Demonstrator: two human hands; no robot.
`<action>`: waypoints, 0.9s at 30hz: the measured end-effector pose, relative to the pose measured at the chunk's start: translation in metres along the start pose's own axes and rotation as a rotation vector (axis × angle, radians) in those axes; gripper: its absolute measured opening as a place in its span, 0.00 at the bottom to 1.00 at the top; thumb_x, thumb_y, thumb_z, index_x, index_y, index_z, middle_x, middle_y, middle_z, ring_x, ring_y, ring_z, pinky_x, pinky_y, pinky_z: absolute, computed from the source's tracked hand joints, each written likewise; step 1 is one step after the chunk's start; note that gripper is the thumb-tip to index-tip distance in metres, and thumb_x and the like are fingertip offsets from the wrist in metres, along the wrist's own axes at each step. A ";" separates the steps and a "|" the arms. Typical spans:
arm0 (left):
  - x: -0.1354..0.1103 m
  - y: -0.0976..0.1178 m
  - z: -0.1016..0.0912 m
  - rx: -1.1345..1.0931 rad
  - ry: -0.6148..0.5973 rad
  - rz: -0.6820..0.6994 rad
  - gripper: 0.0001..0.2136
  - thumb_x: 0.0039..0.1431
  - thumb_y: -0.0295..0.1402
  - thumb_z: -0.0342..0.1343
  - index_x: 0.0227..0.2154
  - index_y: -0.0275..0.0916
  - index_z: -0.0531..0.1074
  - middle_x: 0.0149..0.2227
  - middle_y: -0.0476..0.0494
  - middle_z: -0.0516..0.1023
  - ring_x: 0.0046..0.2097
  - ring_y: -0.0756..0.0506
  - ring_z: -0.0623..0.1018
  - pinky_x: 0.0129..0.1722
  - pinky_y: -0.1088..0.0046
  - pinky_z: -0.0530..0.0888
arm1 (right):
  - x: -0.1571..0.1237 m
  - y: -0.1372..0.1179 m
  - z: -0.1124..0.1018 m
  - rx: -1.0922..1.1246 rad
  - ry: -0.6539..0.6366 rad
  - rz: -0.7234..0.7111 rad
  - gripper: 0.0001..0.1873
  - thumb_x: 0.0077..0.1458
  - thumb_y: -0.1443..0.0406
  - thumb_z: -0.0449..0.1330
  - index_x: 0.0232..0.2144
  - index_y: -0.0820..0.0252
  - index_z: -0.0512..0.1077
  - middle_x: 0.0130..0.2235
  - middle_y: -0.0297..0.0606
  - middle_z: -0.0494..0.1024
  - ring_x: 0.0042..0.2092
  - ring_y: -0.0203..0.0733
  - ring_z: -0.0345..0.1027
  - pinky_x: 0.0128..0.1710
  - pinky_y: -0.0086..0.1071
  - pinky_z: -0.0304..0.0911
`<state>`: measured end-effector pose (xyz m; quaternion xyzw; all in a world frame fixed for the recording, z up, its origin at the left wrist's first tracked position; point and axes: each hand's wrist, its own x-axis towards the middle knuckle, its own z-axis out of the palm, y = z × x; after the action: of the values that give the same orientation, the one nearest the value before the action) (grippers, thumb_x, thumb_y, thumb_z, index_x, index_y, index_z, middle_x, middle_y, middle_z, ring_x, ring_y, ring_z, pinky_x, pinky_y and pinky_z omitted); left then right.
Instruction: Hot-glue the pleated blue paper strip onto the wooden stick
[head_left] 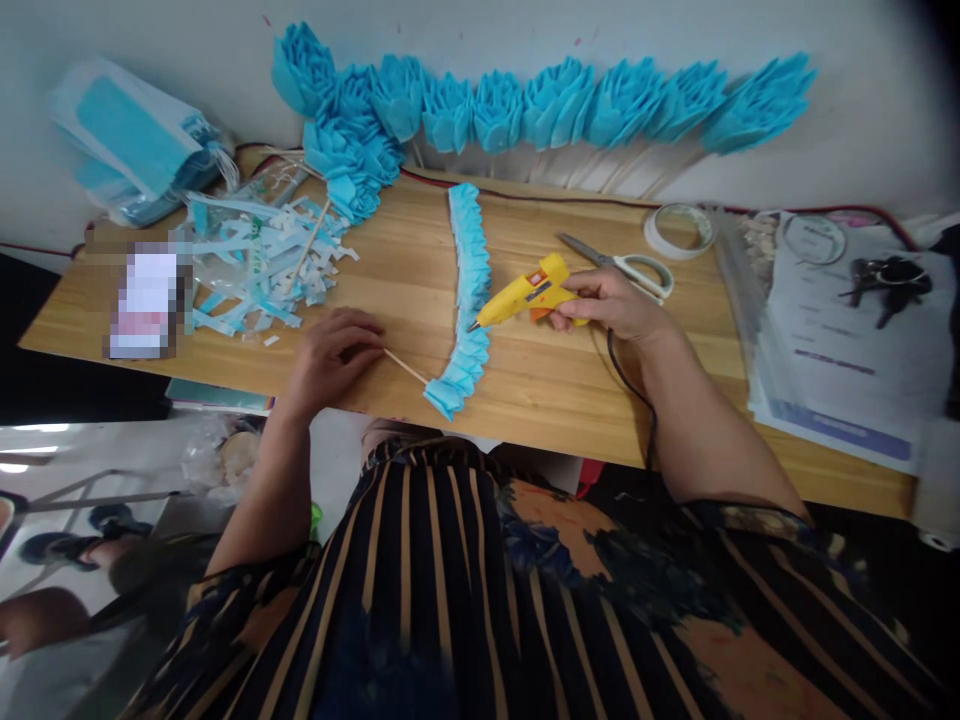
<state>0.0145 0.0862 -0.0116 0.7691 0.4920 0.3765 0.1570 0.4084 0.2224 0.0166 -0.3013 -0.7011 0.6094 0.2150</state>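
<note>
In my right hand [611, 305] is a yellow hot glue gun [525, 290], its nozzle pointing left and resting at or just over a strip of overlapping blue petals [471, 260]. The strip curves down the middle of the wooden table [592, 390]. At its near end the petals meet a thin wooden stick [405, 366], whose other end my left hand [337, 355] pinches between closed fingers. White-handled scissors [649, 275] lie just beyond my right hand, their blades partly open.
Finished blue flowers [559, 100] on sticks line the wall. Blue and white scraps [262, 255] pile up at left, near a phone [146, 300] and bagged blue sheets [139, 125]. A tape roll [679, 232], plastic-wrapped packets and keys [889, 285] lie right. A person's legs [112, 560] show lower left.
</note>
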 end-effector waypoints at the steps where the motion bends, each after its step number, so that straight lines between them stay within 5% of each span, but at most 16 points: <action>1: 0.000 0.000 0.000 0.004 -0.001 -0.003 0.09 0.65 0.37 0.60 0.31 0.41 0.78 0.41 0.41 0.83 0.48 0.40 0.80 0.52 0.57 0.76 | 0.000 -0.003 0.001 -0.009 -0.001 0.003 0.17 0.54 0.52 0.70 0.37 0.61 0.81 0.28 0.38 0.79 0.28 0.37 0.69 0.30 0.32 0.66; 21: 0.000 0.000 -0.001 0.043 -0.034 -0.044 0.10 0.65 0.39 0.59 0.31 0.41 0.78 0.42 0.42 0.83 0.49 0.40 0.80 0.54 0.55 0.75 | -0.001 -0.015 0.007 -0.039 -0.109 0.051 0.14 0.56 0.59 0.69 0.38 0.65 0.81 0.33 0.40 0.82 0.29 0.33 0.69 0.30 0.28 0.66; 27: 0.000 0.000 -0.002 0.032 -0.033 -0.031 0.09 0.66 0.38 0.60 0.31 0.41 0.78 0.42 0.42 0.83 0.49 0.40 0.80 0.55 0.55 0.75 | -0.003 -0.009 0.004 0.041 -0.050 0.013 0.17 0.55 0.56 0.70 0.39 0.65 0.81 0.30 0.39 0.82 0.28 0.34 0.69 0.28 0.28 0.65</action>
<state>0.0136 0.0861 -0.0101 0.7700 0.5071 0.3534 0.1587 0.4066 0.2167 0.0249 -0.2862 -0.6916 0.6325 0.1995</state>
